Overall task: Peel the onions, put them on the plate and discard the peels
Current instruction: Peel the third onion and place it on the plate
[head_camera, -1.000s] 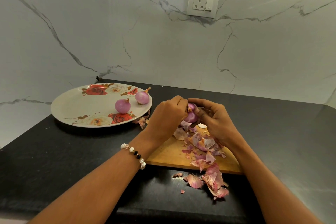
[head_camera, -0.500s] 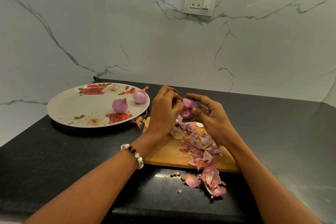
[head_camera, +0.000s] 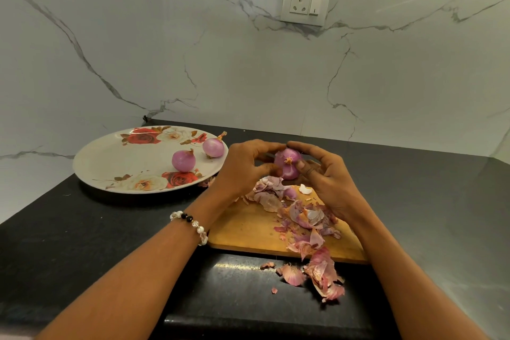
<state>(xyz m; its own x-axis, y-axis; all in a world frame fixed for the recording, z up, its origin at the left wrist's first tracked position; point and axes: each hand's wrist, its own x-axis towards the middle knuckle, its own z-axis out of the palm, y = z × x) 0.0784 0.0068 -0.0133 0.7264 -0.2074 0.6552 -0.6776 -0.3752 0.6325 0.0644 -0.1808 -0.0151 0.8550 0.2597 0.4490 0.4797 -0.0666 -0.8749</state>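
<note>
A purple onion (head_camera: 288, 163) is held above the far end of the wooden cutting board (head_camera: 248, 232). My left hand (head_camera: 242, 167) grips its left side with curled fingers. My right hand (head_camera: 325, 176) holds its right side, thumb pressed on the front near the root end. Two peeled onions, one (head_camera: 183, 160) nearer and one (head_camera: 213, 147) behind it, lie on the floral plate (head_camera: 110, 163) at the left. Loose onion peels (head_camera: 306, 218) cover the board and spill onto the counter in a pile (head_camera: 323, 276).
Everything sits on a black stone counter (head_camera: 82, 243) against a white marble wall with a socket (head_camera: 305, 3). A bead bracelet (head_camera: 190, 222) circles my left wrist. A few peel scraps (head_camera: 205, 182) lie between plate and board.
Both hands have lifted the onion a little higher above the board and turned it, so its root end now faces me. More of the onion shows between my fingers.
</note>
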